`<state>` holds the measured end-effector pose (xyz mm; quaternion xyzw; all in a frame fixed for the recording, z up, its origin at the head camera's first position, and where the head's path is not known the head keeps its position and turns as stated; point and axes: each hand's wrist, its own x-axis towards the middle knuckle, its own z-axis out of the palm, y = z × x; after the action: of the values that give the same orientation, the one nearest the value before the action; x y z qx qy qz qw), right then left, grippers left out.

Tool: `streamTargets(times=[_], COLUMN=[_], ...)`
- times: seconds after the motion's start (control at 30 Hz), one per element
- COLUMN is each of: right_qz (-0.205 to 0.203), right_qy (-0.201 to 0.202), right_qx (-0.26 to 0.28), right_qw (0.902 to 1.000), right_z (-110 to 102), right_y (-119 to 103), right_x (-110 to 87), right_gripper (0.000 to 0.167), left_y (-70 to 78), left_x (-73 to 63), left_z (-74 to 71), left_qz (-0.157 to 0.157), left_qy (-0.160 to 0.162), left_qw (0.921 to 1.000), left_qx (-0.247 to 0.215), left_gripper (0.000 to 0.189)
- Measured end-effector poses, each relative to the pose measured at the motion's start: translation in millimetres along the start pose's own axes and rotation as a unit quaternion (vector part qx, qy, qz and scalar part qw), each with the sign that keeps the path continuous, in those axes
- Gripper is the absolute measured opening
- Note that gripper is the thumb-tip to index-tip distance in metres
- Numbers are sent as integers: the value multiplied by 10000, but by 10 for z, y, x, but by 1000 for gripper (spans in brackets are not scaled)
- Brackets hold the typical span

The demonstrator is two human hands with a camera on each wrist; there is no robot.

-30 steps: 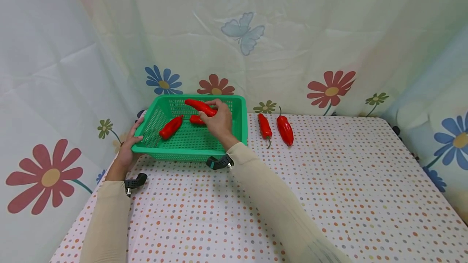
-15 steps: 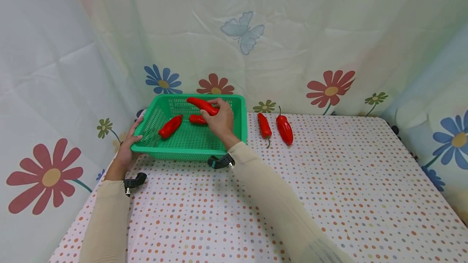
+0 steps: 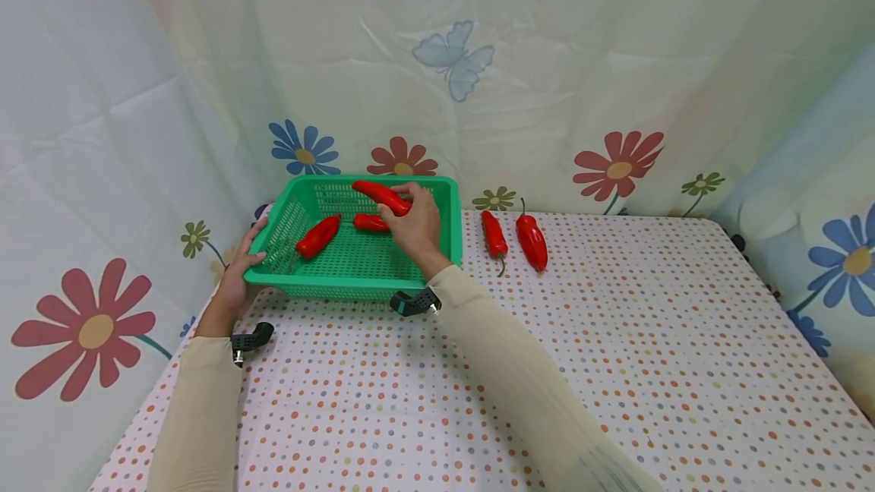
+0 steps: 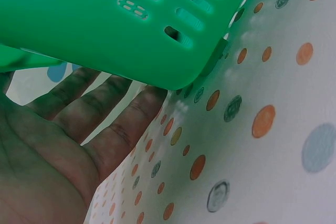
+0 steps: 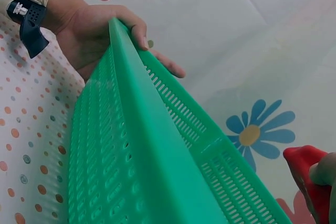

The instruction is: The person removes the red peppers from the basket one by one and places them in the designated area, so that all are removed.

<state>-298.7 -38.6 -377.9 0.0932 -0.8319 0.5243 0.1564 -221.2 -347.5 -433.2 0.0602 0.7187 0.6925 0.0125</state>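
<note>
My left hand (image 3: pixel 239 279) holds the left end of a green plastic basket (image 3: pixel 349 287). In the right wrist view its thumb (image 5: pixel 137 32) hooks over the rim; in the left wrist view its other fingers (image 4: pixel 123 129) reach under the outer side. My right hand (image 3: pixel 418 226) pinches a long red chili pepper (image 3: pixel 377 194) between thumb and fingers, above the basket's right half. Inside the basket lie a red pepper (image 3: pixel 318 237) at left and another red pepper (image 3: pixel 370 223), partly hidden by my right hand.
Right of the basket, two red peppers lie on the dotted tablecloth (image 3: pixel 649 340): a slimmer pepper (image 3: pixel 494 235) and a wider pepper (image 3: pixel 532 243). A flower-printed curtain (image 3: pixel 533 82) hangs close behind the basket and along the sides.
My right hand, with the chili pepper in it, has shifted slightly to the right above the basket. The left hand and basket stay in place.
</note>
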Motion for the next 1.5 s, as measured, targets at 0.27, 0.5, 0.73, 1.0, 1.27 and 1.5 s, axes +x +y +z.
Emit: streamTargets(times=[0.27, 0.5, 0.73, 1.0, 1.27, 1.5], right_qz=[-107, -57, -49, -74, -108, -124], right_qy=[77, 164, 191, 175, 189, 207], right_qx=[21, -82, -105, 85, 213, 164], right_qw=[9999, 9998, 9998, 9998, 9995, 9996], right_z=[-16, -55, -78, -107, -144, -181], right_y=[8, 23, 14, 2, 9, 33], right_x=[9, 32, 30, -1, 12, 24], right_gripper=[36, 36, 37, 39, 39, 41], left_y=[-15, -20, -32, -41, -22, -33], left_x=[4, 8, 17, 30, 29, 31], left_z=[-7, -7, -5, -9, -13, -25], left_qz=[-39, 6, 95, 50, 34, 7], left_qy=[36, 14, -8, 18, 1, 35], left_qw=[10000, 10000, 9999, 10000, 10000, 10000], left_qx=[-1, -47, -68, -17, -23, 10], left_gripper=[59, 60, 60, 59, 60, 59])
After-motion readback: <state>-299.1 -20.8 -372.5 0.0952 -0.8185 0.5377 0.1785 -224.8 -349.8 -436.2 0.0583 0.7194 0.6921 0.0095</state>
